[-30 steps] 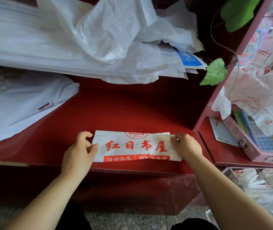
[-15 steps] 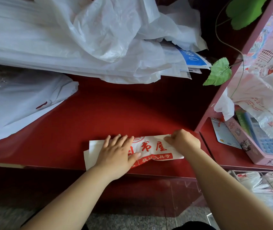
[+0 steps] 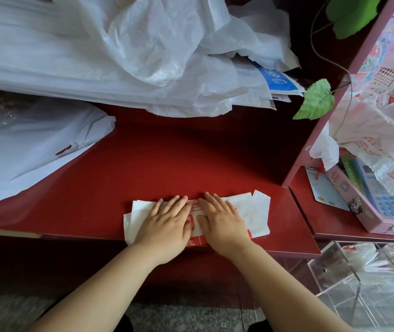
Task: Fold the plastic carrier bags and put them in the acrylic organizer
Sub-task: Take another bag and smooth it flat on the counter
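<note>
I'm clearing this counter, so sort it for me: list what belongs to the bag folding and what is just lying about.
For the job: folded bag, pressed flat by left hand and right hand; pile of loose bags; clear organizer.

Lying about: calculator; pink box; card; green leaf; blue-labelled papers.

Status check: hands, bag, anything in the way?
Left hand, right hand flat, pressing folded bag on red counter. Acrylic organizer lower right, holds stored bags. No obstruction seen.
</note>
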Tool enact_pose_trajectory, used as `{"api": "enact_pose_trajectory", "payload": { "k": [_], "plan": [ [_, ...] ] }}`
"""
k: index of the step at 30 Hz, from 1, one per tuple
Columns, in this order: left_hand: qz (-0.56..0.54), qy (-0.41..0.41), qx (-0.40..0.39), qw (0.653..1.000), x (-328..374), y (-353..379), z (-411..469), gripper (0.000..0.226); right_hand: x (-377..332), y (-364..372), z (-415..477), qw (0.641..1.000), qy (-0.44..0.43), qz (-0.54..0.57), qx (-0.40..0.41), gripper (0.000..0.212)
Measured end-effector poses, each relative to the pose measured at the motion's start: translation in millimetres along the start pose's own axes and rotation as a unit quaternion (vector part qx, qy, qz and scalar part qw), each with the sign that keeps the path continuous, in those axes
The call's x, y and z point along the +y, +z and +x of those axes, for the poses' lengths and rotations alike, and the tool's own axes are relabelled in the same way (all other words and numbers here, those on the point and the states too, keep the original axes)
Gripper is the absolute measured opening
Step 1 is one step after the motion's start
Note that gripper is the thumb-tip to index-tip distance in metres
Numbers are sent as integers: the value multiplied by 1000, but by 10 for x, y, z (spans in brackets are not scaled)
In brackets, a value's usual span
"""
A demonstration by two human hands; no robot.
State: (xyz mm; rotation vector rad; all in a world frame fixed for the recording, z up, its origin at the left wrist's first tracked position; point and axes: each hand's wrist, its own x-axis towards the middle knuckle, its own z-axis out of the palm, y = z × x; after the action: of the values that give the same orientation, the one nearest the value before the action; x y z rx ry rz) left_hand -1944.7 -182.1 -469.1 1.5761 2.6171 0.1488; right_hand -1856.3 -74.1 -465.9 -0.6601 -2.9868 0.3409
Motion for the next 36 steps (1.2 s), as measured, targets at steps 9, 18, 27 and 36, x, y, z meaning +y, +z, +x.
{"api": "enact_pose_trajectory", "payload": {
  "k": [9,18,27,36],
  "plan": [
    [-1,18,-23,1000,-63,-42,31,83,544,-215,-134,992,119,-27,-30,56],
    [-127,-244,187,943,-342,-120,-526,63,708,-304,-310,940,288,104,149,51],
    [-175,-228,141,947,-166,-25,-375,76,545,-259,-267,940,219,246,88,53],
    [-112,-205,103,967,-199,-75,-191,63,670,-342,-216,908,229,316,152,46]
  ]
}}
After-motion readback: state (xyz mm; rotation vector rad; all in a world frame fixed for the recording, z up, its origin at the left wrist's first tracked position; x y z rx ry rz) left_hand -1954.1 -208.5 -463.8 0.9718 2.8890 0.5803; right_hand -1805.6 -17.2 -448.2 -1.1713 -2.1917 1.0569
